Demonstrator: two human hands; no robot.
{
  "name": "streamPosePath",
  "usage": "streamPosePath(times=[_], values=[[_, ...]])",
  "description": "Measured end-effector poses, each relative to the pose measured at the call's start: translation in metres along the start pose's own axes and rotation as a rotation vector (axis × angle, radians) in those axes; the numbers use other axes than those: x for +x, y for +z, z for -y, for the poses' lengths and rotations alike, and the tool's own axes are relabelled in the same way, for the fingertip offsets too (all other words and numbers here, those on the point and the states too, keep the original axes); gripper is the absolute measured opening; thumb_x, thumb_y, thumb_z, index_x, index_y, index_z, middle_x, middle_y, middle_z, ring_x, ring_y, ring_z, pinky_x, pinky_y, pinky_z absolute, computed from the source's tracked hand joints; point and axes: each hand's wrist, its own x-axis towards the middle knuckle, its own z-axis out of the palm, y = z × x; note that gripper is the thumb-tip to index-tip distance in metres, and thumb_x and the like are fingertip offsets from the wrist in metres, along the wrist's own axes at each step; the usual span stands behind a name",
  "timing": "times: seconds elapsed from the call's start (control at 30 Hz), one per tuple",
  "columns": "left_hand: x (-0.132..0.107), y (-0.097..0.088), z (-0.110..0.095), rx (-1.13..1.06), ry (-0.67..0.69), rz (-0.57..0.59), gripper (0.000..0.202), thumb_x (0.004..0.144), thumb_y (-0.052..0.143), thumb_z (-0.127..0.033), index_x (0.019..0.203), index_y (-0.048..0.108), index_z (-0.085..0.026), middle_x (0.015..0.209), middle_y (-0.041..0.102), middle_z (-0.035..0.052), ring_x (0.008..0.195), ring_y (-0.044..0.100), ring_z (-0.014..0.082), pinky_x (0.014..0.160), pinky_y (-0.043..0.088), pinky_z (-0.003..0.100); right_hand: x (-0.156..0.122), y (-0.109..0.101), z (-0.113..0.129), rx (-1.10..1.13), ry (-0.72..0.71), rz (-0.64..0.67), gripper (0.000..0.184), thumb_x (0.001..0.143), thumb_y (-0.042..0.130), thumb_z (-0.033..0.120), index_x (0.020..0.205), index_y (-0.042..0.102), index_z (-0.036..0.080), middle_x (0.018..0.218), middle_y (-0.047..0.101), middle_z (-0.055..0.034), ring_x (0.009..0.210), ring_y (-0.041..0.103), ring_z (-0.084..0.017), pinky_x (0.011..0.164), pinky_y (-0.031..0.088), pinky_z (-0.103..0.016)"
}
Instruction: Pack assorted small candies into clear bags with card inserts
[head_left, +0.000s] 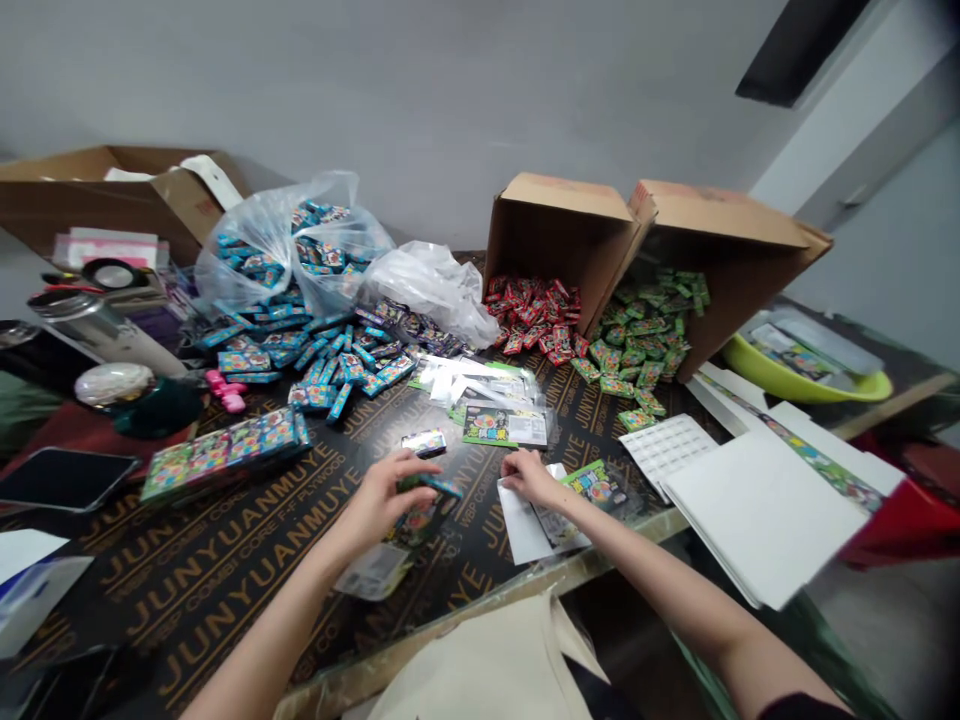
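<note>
My left hand (386,497) grips a small blue packet (444,486) between thumb and fingers, above the dark tabletop. Below it lie a dark printed packet (420,522) and a clear plastic bag (375,572). Just beyond the fingers is another small printed packet (424,442). My right hand (534,478) is closed, its fingertips curled down at the upper corner of a white card (525,530); what they pinch is hidden. Partly over that card lies a clear bag with a green printed label (600,485). More green-labelled bags (504,424) lie ahead, between the hands.
Blue packets (337,365) spill from a plastic bag (247,255) at left. Cardboard boxes hold red packets (536,310) and green packets (645,335). White cards (765,500) overhang the right edge. A printed strip of boxes (225,450), phone (64,478) and steel flask (112,335) lie left.
</note>
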Motion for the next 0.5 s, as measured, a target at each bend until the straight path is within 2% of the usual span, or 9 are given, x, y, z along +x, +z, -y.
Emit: streamPosePath(times=[0.07, 0.17, 0.3, 0.4, 0.5], values=[[0.002, -0.003, 0.004, -0.107, -0.052, -0.141, 0.022, 0.069, 0.062, -0.03, 0.086, 0.068, -0.017, 0.079, 0.061, 0.0042, 0.078, 0.057, 0.0186, 0.073, 0.042, 0.028, 0.001, 0.0, 0.0, 0.001, -0.012, 0.007, 0.007, 0.07, 0.062, 0.014, 0.068, 0.056, 0.017, 0.069, 0.059, 0.0002, 0.076, 0.049, -0.016, 0.07, 0.024, -0.027], [-0.001, 0.007, 0.016, -0.212, -0.181, -0.228, 0.025, 0.062, 0.069, -0.03, 0.081, 0.067, -0.015, 0.078, 0.065, 0.0045, 0.075, 0.059, 0.0192, 0.07, 0.044, 0.028, -0.002, -0.001, 0.002, -0.008, -0.044, -0.013, 0.008, 0.071, 0.061, 0.013, 0.068, 0.054, 0.016, 0.07, 0.059, 0.0005, 0.075, 0.049, -0.016, 0.07, 0.024, -0.027], [-0.002, 0.022, 0.022, -0.248, -0.276, -0.261, 0.027, 0.062, 0.068, -0.036, 0.078, 0.068, -0.015, 0.075, 0.068, 0.0047, 0.07, 0.061, 0.0187, 0.066, 0.045, 0.028, -0.009, 0.0, 0.004, -0.035, -0.078, -0.064, 0.01, 0.073, 0.058, 0.012, 0.069, 0.051, 0.017, 0.071, 0.058, -0.0005, 0.075, 0.048, -0.016, 0.073, 0.025, -0.029], [0.003, 0.02, 0.015, -0.306, -0.312, -0.247, 0.026, 0.061, 0.067, -0.038, 0.068, 0.067, -0.013, 0.065, 0.067, 0.0039, 0.061, 0.059, 0.0166, 0.06, 0.044, 0.025, -0.014, 0.003, 0.004, -0.042, -0.068, -0.099, 0.007, 0.075, 0.057, 0.013, 0.071, 0.051, 0.017, 0.073, 0.058, -0.0021, 0.075, 0.049, -0.017, 0.074, 0.025, -0.03], [0.01, 0.015, 0.012, -0.34, -0.31, -0.203, 0.024, 0.059, 0.069, -0.036, 0.063, 0.065, -0.012, 0.058, 0.065, 0.0026, 0.055, 0.057, 0.0142, 0.056, 0.042, 0.024, -0.015, 0.004, 0.001, -0.023, -0.046, -0.115, 0.007, 0.076, 0.055, 0.014, 0.083, 0.054, 0.017, 0.078, 0.06, -0.0029, 0.077, 0.051, -0.017, 0.075, 0.027, -0.031]])
